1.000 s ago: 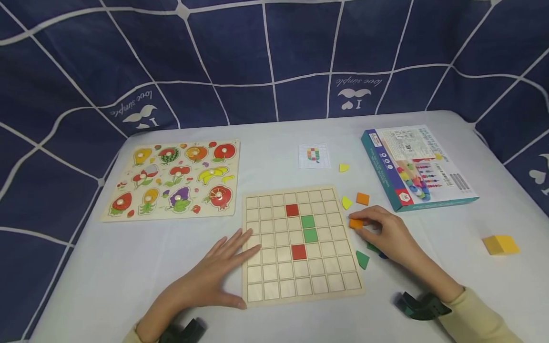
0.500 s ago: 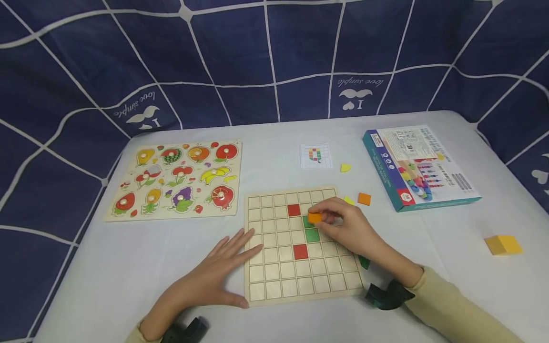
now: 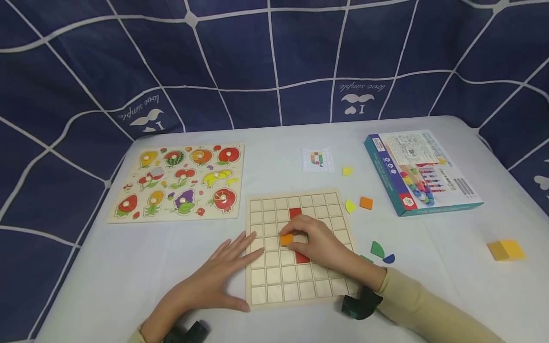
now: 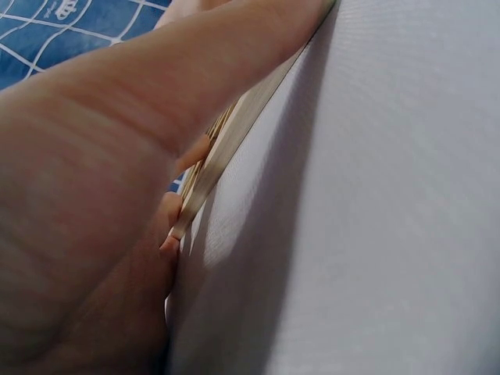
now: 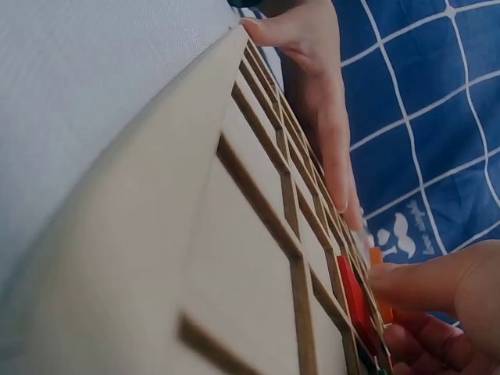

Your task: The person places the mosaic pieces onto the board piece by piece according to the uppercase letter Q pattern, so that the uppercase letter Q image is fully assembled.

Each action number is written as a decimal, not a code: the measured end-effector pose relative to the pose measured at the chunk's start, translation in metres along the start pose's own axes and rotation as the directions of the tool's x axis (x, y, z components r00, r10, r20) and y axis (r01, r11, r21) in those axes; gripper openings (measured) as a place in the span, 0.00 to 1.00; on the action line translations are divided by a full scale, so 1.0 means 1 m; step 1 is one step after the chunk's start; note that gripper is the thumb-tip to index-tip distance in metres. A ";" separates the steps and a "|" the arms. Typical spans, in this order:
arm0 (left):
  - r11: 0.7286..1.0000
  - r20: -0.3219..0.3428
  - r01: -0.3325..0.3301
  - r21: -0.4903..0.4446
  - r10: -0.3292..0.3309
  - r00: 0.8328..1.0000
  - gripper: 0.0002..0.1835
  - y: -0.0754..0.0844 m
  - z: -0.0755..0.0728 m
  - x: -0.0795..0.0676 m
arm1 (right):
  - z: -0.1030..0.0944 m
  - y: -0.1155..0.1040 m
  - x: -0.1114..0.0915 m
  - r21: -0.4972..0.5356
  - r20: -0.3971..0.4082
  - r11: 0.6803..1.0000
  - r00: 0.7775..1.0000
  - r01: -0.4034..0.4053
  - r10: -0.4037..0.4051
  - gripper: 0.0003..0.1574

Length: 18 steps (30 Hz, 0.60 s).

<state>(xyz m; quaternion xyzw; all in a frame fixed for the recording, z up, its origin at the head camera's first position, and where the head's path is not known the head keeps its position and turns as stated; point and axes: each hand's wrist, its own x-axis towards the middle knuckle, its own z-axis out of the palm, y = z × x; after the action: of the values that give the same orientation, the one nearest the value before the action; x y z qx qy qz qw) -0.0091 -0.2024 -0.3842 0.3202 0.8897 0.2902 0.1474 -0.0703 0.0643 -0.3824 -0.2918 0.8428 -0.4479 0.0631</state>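
A wooden grid board [image 3: 315, 289] lies on the white table. My right hand [image 3: 317, 242] is over its middle and pinches an orange square tile [image 3: 286, 239] between thumb and fingers. Red tiles [image 3: 295, 213] sit in cells above and below that hand, which mostly hides the green tiles. The orange tile [image 5: 376, 256] also shows at the fingertips in the right wrist view. My left hand [image 3: 214, 281] rests with fingers spread on the board's left edge, thumb at its lower corner. In the left wrist view, the left hand [image 4: 101, 180] fills the left side.
Right of the board lie an orange tile [image 3: 366, 203], yellow pieces [image 3: 350, 206], a green piece [image 3: 377, 249] and a blue piece [image 3: 389, 258]. Behind it is a pattern card [image 3: 317, 159]. A fruit puzzle [image 3: 180, 183], a box [image 3: 422, 171] and a yellow block [image 3: 506, 250] stand around.
My right hand has picked up the orange tile from beside the board and carried it left over the grid. The left hand has stayed on the board's edge.
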 end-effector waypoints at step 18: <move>1.000 -0.011 -0.007 0.004 0.007 1.000 0.58 0.001 0.002 -0.001 | 0.003 -0.004 -0.001 -0.064 0.034 0.998 0.999 0.010 -0.008 0.17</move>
<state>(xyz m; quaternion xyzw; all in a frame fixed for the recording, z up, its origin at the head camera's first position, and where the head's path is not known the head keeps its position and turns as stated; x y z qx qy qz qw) -0.0076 -0.2017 -0.3853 0.3221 0.8899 0.2908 0.1408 -0.0666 0.0608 -0.3808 -0.3050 0.8542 -0.4159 0.0659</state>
